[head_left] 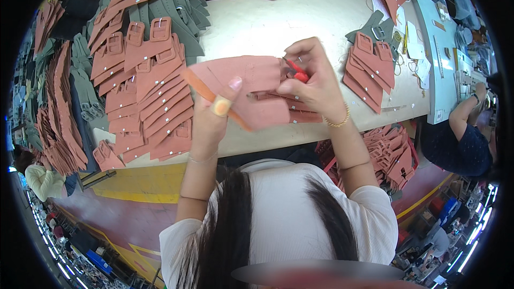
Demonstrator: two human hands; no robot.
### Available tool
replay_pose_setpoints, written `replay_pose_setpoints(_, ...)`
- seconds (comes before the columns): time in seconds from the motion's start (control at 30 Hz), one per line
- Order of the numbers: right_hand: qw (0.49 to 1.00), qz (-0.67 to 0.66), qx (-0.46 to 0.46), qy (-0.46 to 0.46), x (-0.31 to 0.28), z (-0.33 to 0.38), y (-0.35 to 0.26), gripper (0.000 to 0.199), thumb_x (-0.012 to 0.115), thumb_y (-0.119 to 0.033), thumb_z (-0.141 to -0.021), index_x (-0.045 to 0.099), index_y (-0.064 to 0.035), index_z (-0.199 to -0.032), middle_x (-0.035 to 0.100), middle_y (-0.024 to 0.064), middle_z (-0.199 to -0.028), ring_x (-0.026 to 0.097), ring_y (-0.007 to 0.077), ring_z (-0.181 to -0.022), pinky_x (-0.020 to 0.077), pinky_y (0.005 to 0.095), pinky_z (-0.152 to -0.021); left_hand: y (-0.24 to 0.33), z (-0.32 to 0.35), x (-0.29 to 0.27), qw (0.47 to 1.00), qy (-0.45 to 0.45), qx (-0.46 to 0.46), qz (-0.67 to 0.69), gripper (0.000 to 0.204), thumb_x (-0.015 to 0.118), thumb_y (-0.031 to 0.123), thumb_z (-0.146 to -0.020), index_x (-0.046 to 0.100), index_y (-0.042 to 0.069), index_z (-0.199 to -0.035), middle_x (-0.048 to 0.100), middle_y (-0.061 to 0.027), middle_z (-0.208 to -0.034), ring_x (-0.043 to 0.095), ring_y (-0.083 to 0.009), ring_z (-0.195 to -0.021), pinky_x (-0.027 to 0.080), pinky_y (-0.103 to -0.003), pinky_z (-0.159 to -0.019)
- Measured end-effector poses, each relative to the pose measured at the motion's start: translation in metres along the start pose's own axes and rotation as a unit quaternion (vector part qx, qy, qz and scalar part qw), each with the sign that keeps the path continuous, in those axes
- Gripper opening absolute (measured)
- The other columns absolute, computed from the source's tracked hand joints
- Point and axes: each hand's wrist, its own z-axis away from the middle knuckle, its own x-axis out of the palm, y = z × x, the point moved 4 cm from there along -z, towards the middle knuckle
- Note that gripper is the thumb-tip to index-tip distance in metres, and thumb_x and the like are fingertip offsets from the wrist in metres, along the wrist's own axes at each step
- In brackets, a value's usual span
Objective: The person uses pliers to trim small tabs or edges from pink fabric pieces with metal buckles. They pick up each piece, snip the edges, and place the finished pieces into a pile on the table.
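I hold a salmon-pink fabric piece (243,88) up above the near edge of the bench (300,10), between my two hands and just in front of my chest. My left hand (214,109) grips its left side, thumb on top with the nail showing and a tan band around the thumb, fingers closed on the cloth; an orange strap edge runs slantwise under that thumb. My right hand (316,77) is at the piece's right end, fingers curled shut around a small red thread snip (297,70) whose tip meets the fabric's edge; a thin gold bracelet sits on that wrist. More flat pink strips lie under the held piece on the bench, just below my right hand. To my left a big fanned stack of pink buckled tabs (144,91) covers the bench, with grey-green tabs (176,10) behind it. To my right, a smaller pile of pink buckled tabs (369,69) lies near the edge, well apart from the held piece. Below the bench on the right sits a red crate of pink pieces (391,152). Further right, another person in a dark top (463,147) sits at a light blue table (441,59).
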Motion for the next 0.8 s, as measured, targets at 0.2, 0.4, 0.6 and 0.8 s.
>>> replay_pose_setpoints(0.2, 0.946, 0.196, -0.145, -0.214, -0.024, -0.020, -0.038, 0.033, 0.080, -0.011, -0.073, 0.067, -0.0026, -0.101, 0.061, 0.0056, -0.092, 0.060, 0.0140, -0.080, 0.0495, 0.0237, -0.061, 0.026, 0.000, 0.002, 0.981, -0.090, -0.169, 0.001, 0.037, 0.063, 0.018, -0.084, 0.053, -0.006, -0.110, 0.065, -0.0141, -0.086, 0.065, -0.0175, -0.058, 0.053, -0.025, -0.053)
replay_pose_setpoints(0.4, 0.925, 0.179, -0.154, -0.299, -0.010, -0.031, -0.050, 0.025, 0.078, -0.021, -0.075, 0.069, -0.0048, -0.092, 0.062, 0.0043, -0.082, 0.059, 0.0174, -0.076, 0.0470, 0.0268, -0.066, 0.038, 0.003, 0.006, 0.979, -0.090, -0.183, -0.020, 0.035, 0.064, 0.018, -0.083, 0.056, -0.006, -0.107, 0.064, -0.0120, -0.088, 0.065, -0.0156, -0.062, 0.053, -0.025, -0.056)
replay_pose_setpoints(0.6, 0.920, 0.180, -0.134, -0.321, -0.009, -0.034, -0.049, 0.021, 0.078, -0.018, -0.076, 0.069, -0.0042, -0.089, 0.062, 0.0042, -0.080, 0.059, 0.0169, -0.073, 0.0465, 0.0265, -0.066, 0.039, 0.002, 0.004, 0.978, -0.092, -0.181, -0.044, 0.038, 0.066, 0.019, -0.082, 0.057, -0.005, -0.110, 0.063, -0.0092, -0.094, 0.063, -0.0127, -0.080, 0.052, -0.025, -0.068)
replay_pose_setpoints(0.8, 0.923, 0.174, -0.141, -0.313, -0.011, -0.032, -0.048, 0.022, 0.081, -0.010, -0.069, 0.071, -0.0014, -0.087, 0.066, 0.0062, -0.083, 0.061, 0.0146, -0.074, 0.0452, 0.0261, -0.060, 0.039, 0.001, 0.005, 0.970, -0.120, -0.207, -0.045, 0.038, 0.065, 0.020, -0.082, 0.057, -0.005, -0.109, 0.063, -0.0096, -0.095, 0.063, -0.0130, -0.082, 0.052, -0.025, -0.070)
